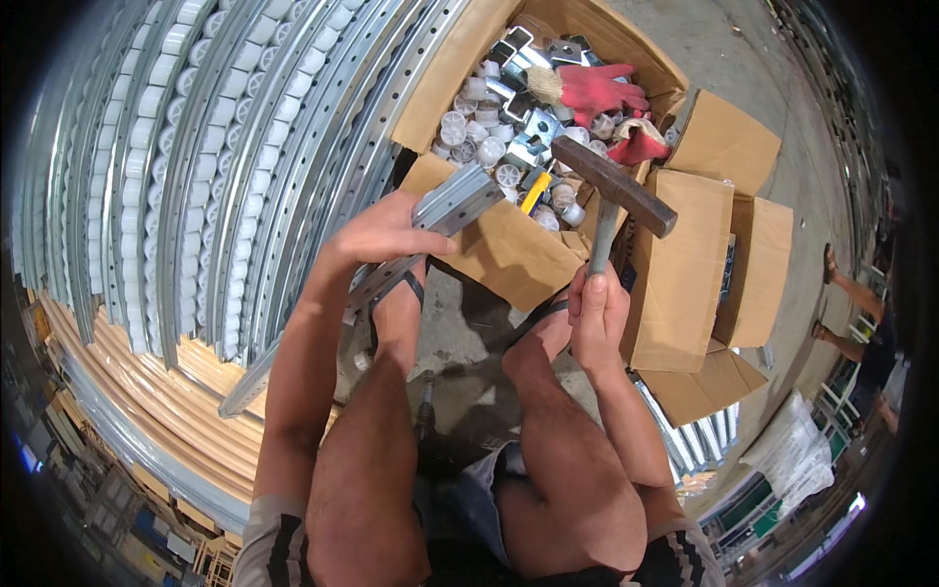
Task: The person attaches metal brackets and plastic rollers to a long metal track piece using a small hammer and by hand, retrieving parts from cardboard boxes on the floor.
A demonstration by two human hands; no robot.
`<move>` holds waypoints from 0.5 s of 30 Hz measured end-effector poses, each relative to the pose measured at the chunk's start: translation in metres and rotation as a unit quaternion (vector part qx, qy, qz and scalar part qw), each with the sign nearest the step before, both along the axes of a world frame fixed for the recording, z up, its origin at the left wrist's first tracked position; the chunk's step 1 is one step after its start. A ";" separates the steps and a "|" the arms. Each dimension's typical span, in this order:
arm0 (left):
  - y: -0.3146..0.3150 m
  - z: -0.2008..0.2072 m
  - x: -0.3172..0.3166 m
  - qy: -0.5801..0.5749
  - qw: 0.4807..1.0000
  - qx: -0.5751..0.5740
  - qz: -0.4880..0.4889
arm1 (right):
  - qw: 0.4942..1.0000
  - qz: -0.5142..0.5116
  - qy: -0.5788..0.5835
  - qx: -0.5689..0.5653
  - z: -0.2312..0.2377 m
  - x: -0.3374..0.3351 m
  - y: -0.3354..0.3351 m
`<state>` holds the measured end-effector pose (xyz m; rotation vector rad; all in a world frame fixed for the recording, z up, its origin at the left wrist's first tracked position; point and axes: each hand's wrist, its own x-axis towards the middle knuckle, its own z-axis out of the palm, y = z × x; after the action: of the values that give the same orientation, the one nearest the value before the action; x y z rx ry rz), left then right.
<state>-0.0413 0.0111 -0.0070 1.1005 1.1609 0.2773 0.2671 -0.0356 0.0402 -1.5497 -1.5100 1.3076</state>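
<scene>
My right hand [599, 311] is wrapped round the grey handle of a hammer [614, 186], whose rusty brown head is raised over the near right side of an open cardboard box. In my left hand [389, 233] is a perforated metal channel [458, 202], gripped near one end, with my thumb across its side. The channel slants down to the left under my forearm. Beyond both hands, the cardboard box [523, 256] holds white plastic rollers [489, 150], shiny metal brackets [537, 131], a yellow-handled tool [535, 193] and red work gloves [599, 91].
Long metal roller tracks [264, 147] with white wheels lie side by side at the left. Below them is a stack of tan tubes [147, 401]. More open cardboard boxes [685, 274] stand at the right. Another person's legs [849, 311] show at the far right.
</scene>
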 end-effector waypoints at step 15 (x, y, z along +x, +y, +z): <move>0.007 0.012 0.002 -0.062 0.995 -0.077 -0.020 | 0.983 0.115 -0.109 0.093 -0.030 0.021 -0.016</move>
<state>-0.0389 0.0179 0.0052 0.9569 1.0309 0.2184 0.2884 -0.0519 0.0099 -1.4691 -1.9400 1.1060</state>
